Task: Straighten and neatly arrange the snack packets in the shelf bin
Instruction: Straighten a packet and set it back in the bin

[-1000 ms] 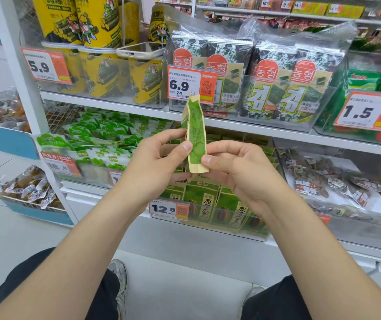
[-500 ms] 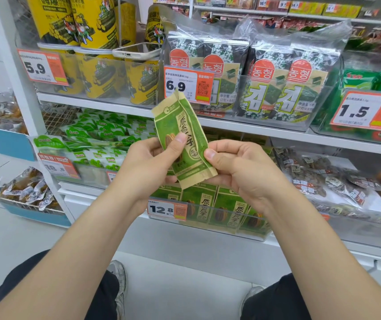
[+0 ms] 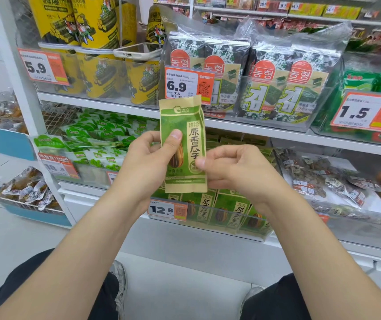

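I hold one green and tan snack packet (image 3: 185, 125) upright in front of the shelves, its printed front facing me. My left hand (image 3: 148, 162) grips its left edge, thumb pressed on the front. My right hand (image 3: 238, 174) pinches its right edge near the bottom. Just below stands the clear shelf bin (image 3: 249, 234) with a 12.8 price tag (image 3: 167, 210). Several matching green packets (image 3: 233, 211) stand upright in it, their upper parts hidden behind my hands.
Green-white packets (image 3: 97, 135) fill the bin to the left, bagged snacks (image 3: 319, 179) the bin to the right. The shelf above carries yellow cans (image 3: 97, 72), a phone (image 3: 136, 50) lying on them, and seaweed packs (image 3: 284, 88). My knees and shoes are on the white floor below.
The packet has turned from edge-on to flat, front facing me, and now stands straight. My left thumb has moved up on its face; both hands keep hold.
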Demonstrator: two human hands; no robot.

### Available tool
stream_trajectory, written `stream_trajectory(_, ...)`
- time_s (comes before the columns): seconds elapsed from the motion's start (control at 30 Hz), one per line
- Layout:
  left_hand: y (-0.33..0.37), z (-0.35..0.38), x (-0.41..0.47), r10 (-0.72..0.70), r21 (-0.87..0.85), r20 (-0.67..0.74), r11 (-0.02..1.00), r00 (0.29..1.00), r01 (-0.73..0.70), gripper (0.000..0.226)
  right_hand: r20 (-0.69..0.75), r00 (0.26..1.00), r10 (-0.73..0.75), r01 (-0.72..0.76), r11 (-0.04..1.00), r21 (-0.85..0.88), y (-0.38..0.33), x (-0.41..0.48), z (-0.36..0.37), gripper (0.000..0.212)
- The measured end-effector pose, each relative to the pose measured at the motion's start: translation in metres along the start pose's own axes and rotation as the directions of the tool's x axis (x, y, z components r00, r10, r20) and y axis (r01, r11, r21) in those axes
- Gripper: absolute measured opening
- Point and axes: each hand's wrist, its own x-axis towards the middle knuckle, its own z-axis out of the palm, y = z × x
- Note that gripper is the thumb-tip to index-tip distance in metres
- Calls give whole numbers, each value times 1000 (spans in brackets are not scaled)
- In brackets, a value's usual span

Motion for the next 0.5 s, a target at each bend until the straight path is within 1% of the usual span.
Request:
stream_trajectory(0.03, 0, 0, -1, 13, 25, 12, 1000, 1000, -13, 30, 3, 1000, -22, 21, 995, 93, -1, 0, 1, 31)
stream_trajectory(0.07, 0, 0, -2, 27, 48, 41, 998, 999, -29, 27, -24, 998, -54, 57, 986, 154, -2, 1, 3, 32)
stream_trajectory(0.17, 0, 2, -5, 17, 71, 124, 997, 992, -26, 26, -206, 971, -125, 166, 966, 199, 1, 5, 6, 25)
stream_trajectory(0.2, 0, 2, -6, 19, 68, 141, 997, 990, -29, 26, -247, 961, -122, 177, 960, 218, 2, 6, 6, 26)
stream_trajectory(0.27, 2, 3, -6, 31, 23, 171, 999, 985, -35, 24, -284, 952, -119, 194, 948, 251, 6, 9, 6, 29)
stream_trajectory(0.33, 4, 5, -6, 34, -54, 194, 998, 980, -24, 28, -295, 944, -148, 216, 954, 210, 7, 12, 6, 29)
stream_trajectory(0.4, 4, 6, -7, 29, -124, 212, 992, 977, -3, 34, -306, 931, -200, 241, 965, 103, 8, 12, 7, 30)
stream_trajectory(0.47, 4, 6, -6, 28, -171, 212, 985, 977, 9, 31, -315, 921, -228, 246, 969, 16, 8, 11, 10, 37)
stream_trajectory(0.5, 4, 6, -6, 24, -193, 213, 981, 977, 18, 28, -322, 922, -215, 228, 974, 3, 8, 11, 11, 42)
